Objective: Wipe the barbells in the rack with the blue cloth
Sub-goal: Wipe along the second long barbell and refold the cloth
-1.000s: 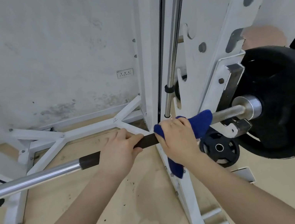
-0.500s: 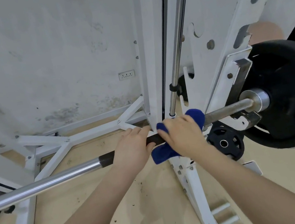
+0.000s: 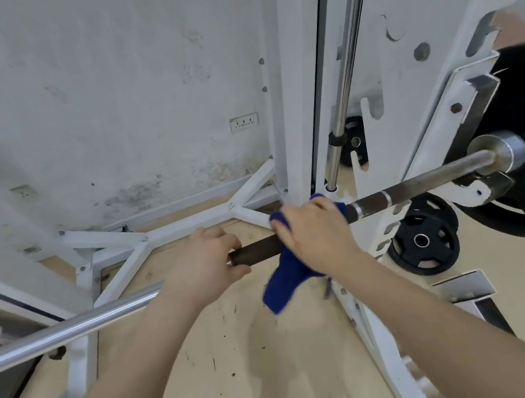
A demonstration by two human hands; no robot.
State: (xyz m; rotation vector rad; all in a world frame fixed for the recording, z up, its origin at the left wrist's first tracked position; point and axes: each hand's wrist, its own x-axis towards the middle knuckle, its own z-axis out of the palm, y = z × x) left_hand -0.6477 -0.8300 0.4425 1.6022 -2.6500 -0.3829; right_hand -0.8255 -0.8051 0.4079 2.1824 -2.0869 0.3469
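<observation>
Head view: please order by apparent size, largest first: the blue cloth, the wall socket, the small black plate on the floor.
1. Small black plate
2. Blue cloth, partly hidden under the right hand
3. Wall socket, though farthest away

Both bare forearms are extended forward from the lower corners of the view and are angled inward toward each other. The left hand point(image 3: 204, 264) is held palm down, its fingers curled over and closed around the barbell point(image 3: 418, 185), the thumb tucked underneath. The right hand point(image 3: 315, 233) is placed just beside it, a short gap being left between the two, and is likewise turned palm down. Its fingers are wrapped over the blue cloth point(image 3: 284, 276), which is pressed against the bar beneath the palm; a loose end is left hanging below the wrist.
</observation>
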